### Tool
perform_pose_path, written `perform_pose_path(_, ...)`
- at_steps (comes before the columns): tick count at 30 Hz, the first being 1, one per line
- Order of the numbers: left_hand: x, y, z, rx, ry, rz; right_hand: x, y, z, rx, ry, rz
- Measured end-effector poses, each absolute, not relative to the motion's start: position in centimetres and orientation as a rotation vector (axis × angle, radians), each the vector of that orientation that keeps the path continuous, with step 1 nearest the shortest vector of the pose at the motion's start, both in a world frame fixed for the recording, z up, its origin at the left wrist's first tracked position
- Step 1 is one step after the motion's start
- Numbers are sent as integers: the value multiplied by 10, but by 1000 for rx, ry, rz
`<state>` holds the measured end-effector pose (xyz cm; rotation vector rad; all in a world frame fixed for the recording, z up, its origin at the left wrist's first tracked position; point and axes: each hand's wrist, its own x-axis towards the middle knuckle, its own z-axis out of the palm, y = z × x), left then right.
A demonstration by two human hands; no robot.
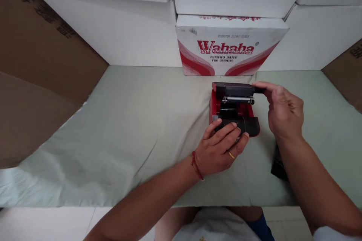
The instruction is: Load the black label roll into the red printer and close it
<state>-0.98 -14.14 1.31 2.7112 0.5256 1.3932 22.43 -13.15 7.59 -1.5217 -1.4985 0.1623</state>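
A small red and black label printer (212, 103) sits on the cloth-covered table with its black lid (234, 89) raised. Inside it a silver roller bar (238, 100) shows across the opening. My left hand (222, 147) grips the printer's front black part, its fingers laid over the top and partly covering it. The lid's right end is pinched between the thumb and fingers of my right hand (285, 111).
Behind the printer stands a white and red Wahaha water carton (232, 51) against stacked white boxes (135, 30). Brown cardboard (48, 56) walls the left side, with more at the right edge (349, 75). A black object (278, 163) lies partly hidden by my right forearm.
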Motion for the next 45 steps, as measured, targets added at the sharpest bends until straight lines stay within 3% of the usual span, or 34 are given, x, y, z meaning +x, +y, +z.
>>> perform_pose_path(4, -10, -143, 15, 2726, 530, 1390, 219, -163, 63, -1305, -1446, 268)
perform_pose_path(12, -16, -124, 19, 2505, 536, 1593, 213, -177, 50, -1367, -1600, 186)
perform_pose_path(17, -28, -99, 18, 2093, 726, 1411, 207, -176, 48, -1397, -1572, 122)
perform_pose_path(31, -31, -93, 13, 1783, 662, 1448, 206, -189, 46, -1272, -1767, -36)
perform_pose_path(45, -24, -52, -24, 1596, 492, 1010, 201, -192, 49, -1126, -1846, -94)
